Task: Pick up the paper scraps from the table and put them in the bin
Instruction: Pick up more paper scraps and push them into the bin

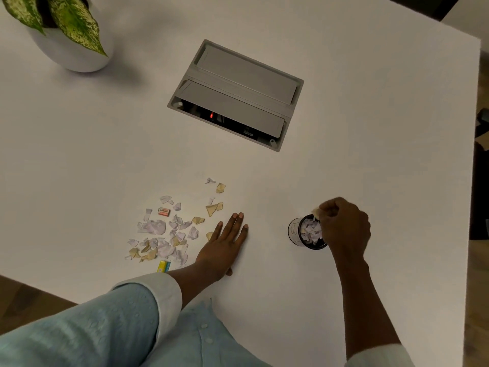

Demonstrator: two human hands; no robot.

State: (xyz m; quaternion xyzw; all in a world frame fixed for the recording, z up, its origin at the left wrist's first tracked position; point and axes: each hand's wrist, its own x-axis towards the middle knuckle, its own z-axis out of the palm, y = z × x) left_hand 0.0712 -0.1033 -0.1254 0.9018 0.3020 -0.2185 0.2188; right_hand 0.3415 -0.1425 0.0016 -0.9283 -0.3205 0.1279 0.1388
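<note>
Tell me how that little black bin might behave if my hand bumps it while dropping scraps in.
The bin looks small, narrow and upright, so it could tip. It holds only paper scraps, so it's probably light and may slide on the smooth table. The right hand is right over it.

Torn paper scraps [162, 234], white and tan, lie scattered flat on the white table [370, 128], loosely clustered. Well apart from them stands the bin [295, 231], a small round dark cup, upright and already heaped with white scraps. One tan scrap [315, 211] is pinched just above its rim.
</note>
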